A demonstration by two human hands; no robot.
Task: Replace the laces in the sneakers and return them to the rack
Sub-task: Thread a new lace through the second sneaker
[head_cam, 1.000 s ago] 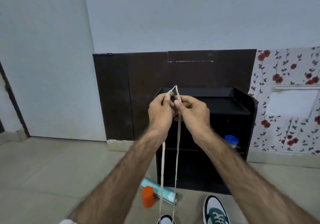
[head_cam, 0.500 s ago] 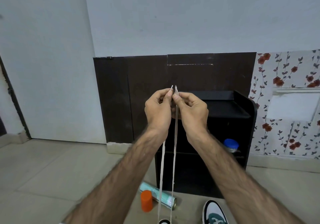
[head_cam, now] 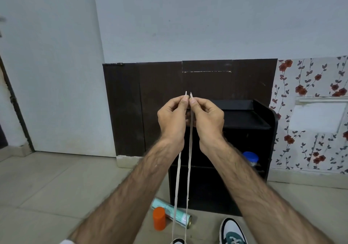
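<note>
My left hand [head_cam: 170, 118] and my right hand [head_cam: 207, 118] are raised side by side in front of the black shoe rack [head_cam: 263, 130]. Each pinches one end of a white lace [head_cam: 188, 177], with both tips sticking up level above the fingers. The two strands hang straight down to a sneaker [head_cam: 178, 241] at the bottom edge, which is mostly cut off. A second white sneaker with a green tongue [head_cam: 232, 233] lies on the floor to the right, laced.
A spray can [head_cam: 172, 212] lies on the tiled floor beside its orange cap [head_cam: 159, 218], just left of the strands. A blue-lidded jar [head_cam: 250, 158] sits on the rack's middle shelf. Dark wall panelling is behind, floral wallpaper to the right.
The lace ends, joined in a loop a second ago, now stand apart with the tips level. My view has tilted up a little, so the sneakers sit lower in frame.
</note>
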